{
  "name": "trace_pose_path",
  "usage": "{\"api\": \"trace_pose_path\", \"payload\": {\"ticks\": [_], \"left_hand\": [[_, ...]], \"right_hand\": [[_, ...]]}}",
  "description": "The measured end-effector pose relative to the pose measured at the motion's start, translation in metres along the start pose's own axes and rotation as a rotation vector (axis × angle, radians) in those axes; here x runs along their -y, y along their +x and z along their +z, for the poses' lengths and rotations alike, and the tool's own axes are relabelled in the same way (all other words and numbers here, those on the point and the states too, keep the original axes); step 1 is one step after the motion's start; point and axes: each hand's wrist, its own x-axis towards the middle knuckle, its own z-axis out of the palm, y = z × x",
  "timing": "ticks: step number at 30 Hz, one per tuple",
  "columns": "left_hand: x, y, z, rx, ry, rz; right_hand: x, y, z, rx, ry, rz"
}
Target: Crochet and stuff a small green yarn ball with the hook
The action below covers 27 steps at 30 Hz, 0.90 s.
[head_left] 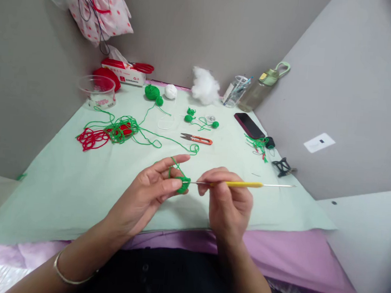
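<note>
Between thumb and fingers, my left hand (155,181) pinches a small green crochet piece (183,185), with green yarn looped over its raised index finger. My right hand (228,198) is closed round the yellow handle of a crochet hook (243,184). The hook's left tip meets the crochet piece, while its other metal end points right. Beyond my hands lie orange-handled thread snips (196,139). A loose tangle of green yarn (120,129) overlaps red yarn (92,139) on the left of the table.
Along the back stand a tissue box (128,75), a green yarn ball (152,92), a white yarn ball (170,91), white stuffing (205,86) and a bottle (258,90). A plastic tub (98,94) is at left. A phone (249,125) and yarn scraps (258,144) lie at right.
</note>
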Motion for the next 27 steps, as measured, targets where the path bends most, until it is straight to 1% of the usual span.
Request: {"api": "trace_pose_path", "payload": {"ticks": [3,7,12,15,17,18,20,22,23,24,25,26,27], "left_hand": [[0.004,-0.002,0.001,0.03,0.093,0.026],[0.009,-0.003,0.0,0.005,0.167,0.063],[0.007,-0.001,-0.001,-0.021,0.157,0.084],[0.007,-0.001,-0.002,-0.017,0.162,0.098],[0.007,-0.001,-0.003,-0.016,0.195,0.132],[0.008,-0.002,-0.004,-0.024,0.227,0.157],[0.01,-0.002,-0.004,-0.052,0.291,0.213],[0.012,-0.003,-0.002,-0.066,0.283,0.239],[0.012,-0.003,-0.001,-0.061,0.237,0.218],[0.012,-0.002,0.0,-0.046,0.168,0.17],[0.011,-0.002,0.0,-0.025,0.089,0.095],[0.01,-0.001,0.001,-0.008,0.014,0.012],[0.008,0.0,0.001,0.005,-0.045,-0.061]], "right_hand": [[-0.003,0.001,0.002,0.052,0.051,0.062],[-0.007,-0.002,0.001,0.053,0.087,0.122],[-0.008,-0.001,-0.003,0.009,0.171,0.195],[-0.004,0.0,-0.003,0.014,0.135,0.174],[-0.002,-0.002,-0.004,0.039,0.035,0.108],[-0.001,-0.003,-0.004,0.061,-0.036,0.048],[-0.002,-0.009,-0.004,0.125,-0.217,-0.115],[-0.004,-0.014,-0.005,0.18,-0.444,-0.309],[-0.006,-0.016,-0.005,0.19,-0.552,-0.398],[-0.008,-0.018,-0.004,0.183,-0.633,-0.462],[-0.009,-0.018,-0.004,0.168,-0.67,-0.494],[-0.009,-0.017,-0.004,0.145,-0.649,-0.487],[-0.009,-0.015,-0.004,0.113,-0.573,-0.439]]}}
